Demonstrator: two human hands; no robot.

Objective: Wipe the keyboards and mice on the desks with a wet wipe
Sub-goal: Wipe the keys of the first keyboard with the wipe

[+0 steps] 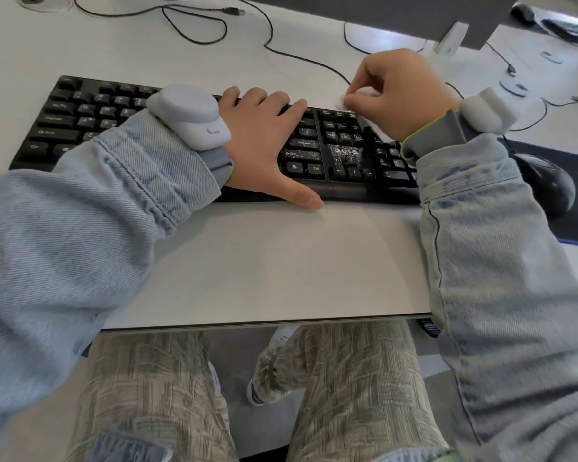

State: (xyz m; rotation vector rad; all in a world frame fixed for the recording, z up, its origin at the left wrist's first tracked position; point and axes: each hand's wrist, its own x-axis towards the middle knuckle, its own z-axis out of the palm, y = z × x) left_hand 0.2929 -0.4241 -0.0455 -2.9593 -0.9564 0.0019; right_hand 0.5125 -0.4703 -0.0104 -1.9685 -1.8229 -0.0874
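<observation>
Two hands were on the job. Curled fingers (364, 101) of the right hand (404, 91) pinched a small white wet wipe (342, 101) and held it right at the far edge of the black keyboard (187, 135), above the block of keys beside the number pad. Straight fingers (281, 103) of the left hand (264, 145) lay flat across the keyboard's middle, reaching to its far edge, with the thumb stretched along the near edge, touching the white counter (281, 261). Pale smears showed on the keys between the hands.

Out at the wrists, each arm wore a grey band with a pale grey device on it, over light denim sleeves (80, 228). Just right of the keyboard sat a black mouse (548, 181) on a dark mouse pad (574, 211), partly hidden by the right sleeve. Black cables (194, 35) looped over the counter beyond, and a monitor's underside (381, 15) hung over the far side.
</observation>
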